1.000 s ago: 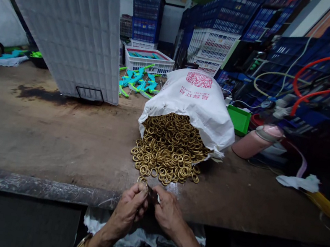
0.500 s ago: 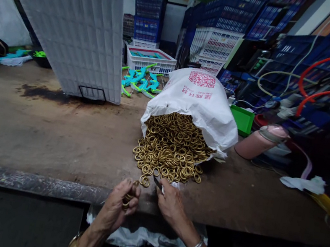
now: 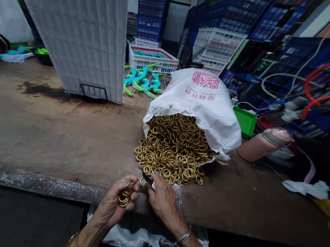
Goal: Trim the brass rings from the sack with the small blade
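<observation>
My left hand [image 3: 115,202] is curled around several brass-coloured rings [image 3: 125,195] at the table's front edge. Close by on the right, my right hand [image 3: 163,197] grips a small knife [image 3: 147,178] with a dark blade pointing left. The blade tip lies over a loose ring [image 3: 142,182] just in front of the pile. Behind both hands, a heap of the same rings [image 3: 171,158] spills from the mouth of a white woven sack [image 3: 197,99] with red printing, lying on its side.
A tall pale ribbed panel [image 3: 70,26] stands on the table [image 3: 54,134] at left. Blue-and-green plastic parts [image 3: 144,79] lie behind, near a white crate [image 3: 153,60]. A pink bottle [image 3: 263,145] leans at right beside a green tray [image 3: 245,121]. Stacked blue crates [image 3: 153,10] stand at the back.
My right hand and the knife have moved left, towards my left hand. My left hand has turned slightly, so the rings in it show more.
</observation>
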The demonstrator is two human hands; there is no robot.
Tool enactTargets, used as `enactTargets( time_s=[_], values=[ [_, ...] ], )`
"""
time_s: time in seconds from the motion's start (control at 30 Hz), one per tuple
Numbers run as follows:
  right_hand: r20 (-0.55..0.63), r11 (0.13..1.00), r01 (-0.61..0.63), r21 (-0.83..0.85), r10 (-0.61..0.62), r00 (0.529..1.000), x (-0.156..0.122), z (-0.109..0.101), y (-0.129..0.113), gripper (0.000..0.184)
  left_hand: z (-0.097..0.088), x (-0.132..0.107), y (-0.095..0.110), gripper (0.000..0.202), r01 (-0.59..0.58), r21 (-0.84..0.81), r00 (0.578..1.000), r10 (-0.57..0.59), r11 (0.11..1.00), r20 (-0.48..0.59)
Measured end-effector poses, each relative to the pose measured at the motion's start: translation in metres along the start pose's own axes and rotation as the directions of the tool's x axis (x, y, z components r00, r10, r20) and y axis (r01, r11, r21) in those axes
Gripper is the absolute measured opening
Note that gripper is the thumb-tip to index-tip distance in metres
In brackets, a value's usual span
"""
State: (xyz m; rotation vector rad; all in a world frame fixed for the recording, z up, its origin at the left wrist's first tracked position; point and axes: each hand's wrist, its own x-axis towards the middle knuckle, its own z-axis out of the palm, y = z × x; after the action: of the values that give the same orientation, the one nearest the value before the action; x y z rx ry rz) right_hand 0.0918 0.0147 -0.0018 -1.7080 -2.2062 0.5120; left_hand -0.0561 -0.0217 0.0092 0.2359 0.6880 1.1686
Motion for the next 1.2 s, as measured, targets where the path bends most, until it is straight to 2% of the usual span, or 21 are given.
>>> enactTargets(
  time_s=[0.17, 0.3, 0.43, 0.6, 0.8, 0.93, 1.0, 1.07, 1.13, 1.2],
  values=[
    [-0.010, 0.999, -0.004, 0.047, 0.004, 1.000, -0.001, 0.000, 0.004, 0.015, 0.001, 0.005, -0.003, 0.019, 0.011, -0.047, 0.997, -0.014, 0.999, -0.076],
    [-0.016, 0.993, -0.019, 0.114, 0.021, 1.000, -0.002, 0.001, 0.009, 0.011, 0.003, 0.007, -0.010, 0.022, -0.020, 0.126, 0.993, 0.034, 0.992, -0.115],
    [-0.015, 0.987, -0.047, 0.156, 0.050, 0.999, -0.005, 0.000, 0.013, 0.009, 0.008, 0.007, -0.019, 0.028, -0.076, 0.328, 0.981, 0.130, 0.941, -0.144],
    [-0.020, 0.990, -0.008, 0.143, 0.010, 1.000, -0.005, -0.002, 0.010, 0.009, 0.013, 0.006, -0.020, 0.034, -0.095, 0.358, 0.968, 0.170, 0.929, -0.184],
    [0.004, 0.999, -0.001, 0.044, 0.001, 1.000, -0.003, 0.001, -0.001, 0.016, 0.007, 0.008, -0.018, 0.037, -0.079, 0.355, 0.958, 0.169, 0.932, -0.231],
    [0.010, 0.980, -0.041, 0.192, 0.040, 0.999, 0.000, -0.002, 0.002, 0.016, -0.001, 0.011, -0.023, 0.038, -0.073, 0.474, 0.952, 0.203, 0.877, -0.229],
    [0.045, 0.936, -0.093, 0.339, 0.083, 0.996, 0.003, -0.005, 0.006, 0.009, -0.003, 0.014, -0.026, 0.037, -0.104, 0.584, 0.948, 0.258, 0.805, -0.187],
    [0.100, 0.852, -0.155, 0.499, 0.121, 0.988, 0.004, -0.006, 0.011, 0.008, -0.003, 0.016, -0.027, 0.035, -0.184, 0.694, 0.932, 0.347, 0.696, -0.102],
    [0.169, 0.729, -0.213, 0.651, 0.135, 0.976, 0.002, -0.008, 0.014, 0.009, -0.001, 0.017, -0.027, 0.030, -0.288, 0.769, 0.909, 0.416, 0.570, 0.032],
    [0.256, 0.582, -0.285, 0.762, 0.134, 0.957, -0.003, -0.009, 0.016, 0.009, 0.002, 0.017, -0.027, 0.026, -0.371, 0.802, 0.901, 0.390, 0.469, 0.189]
  ],
)
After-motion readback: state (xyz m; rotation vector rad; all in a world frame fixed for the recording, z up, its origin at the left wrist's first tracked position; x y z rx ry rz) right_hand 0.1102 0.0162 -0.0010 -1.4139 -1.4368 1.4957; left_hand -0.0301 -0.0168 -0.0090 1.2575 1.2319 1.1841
